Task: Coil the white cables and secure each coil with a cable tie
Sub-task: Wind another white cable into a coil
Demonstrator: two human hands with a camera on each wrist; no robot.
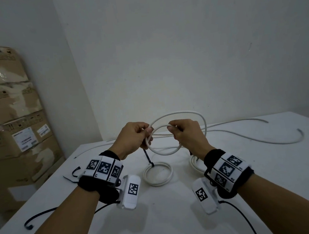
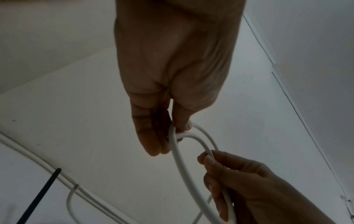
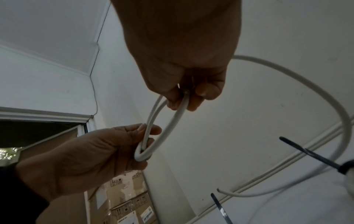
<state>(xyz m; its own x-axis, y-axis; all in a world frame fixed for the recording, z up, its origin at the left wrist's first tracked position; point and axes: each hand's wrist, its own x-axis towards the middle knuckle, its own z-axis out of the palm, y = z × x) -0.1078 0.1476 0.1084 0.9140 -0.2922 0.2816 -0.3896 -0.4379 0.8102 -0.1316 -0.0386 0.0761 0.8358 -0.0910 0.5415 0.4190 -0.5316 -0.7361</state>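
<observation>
I hold a white cable (image 1: 164,152) in both hands above the white table (image 1: 266,182). It forms one small loop between my hands and a wider loop (image 1: 183,112) behind them. My left hand (image 1: 147,131) pinches the crossing of the loops on the left, seen close in the left wrist view (image 2: 172,133). On the loop's right side my right hand (image 1: 171,128) grips the cable (image 3: 168,122) with curled fingers (image 3: 193,103). The cable's tail (image 1: 281,142) trails off to the right across the table. A finished coil (image 1: 158,174) with a black cable tie (image 1: 147,157) lies below my hands.
Another white coil (image 1: 194,162) lies partly hidden under my right wrist. More straight white cables (image 1: 224,124) run along the table's far edge by the wall. Loose black ties (image 1: 75,172) lie at the left. Stacked cardboard boxes (image 1: 11,113) stand left of the table.
</observation>
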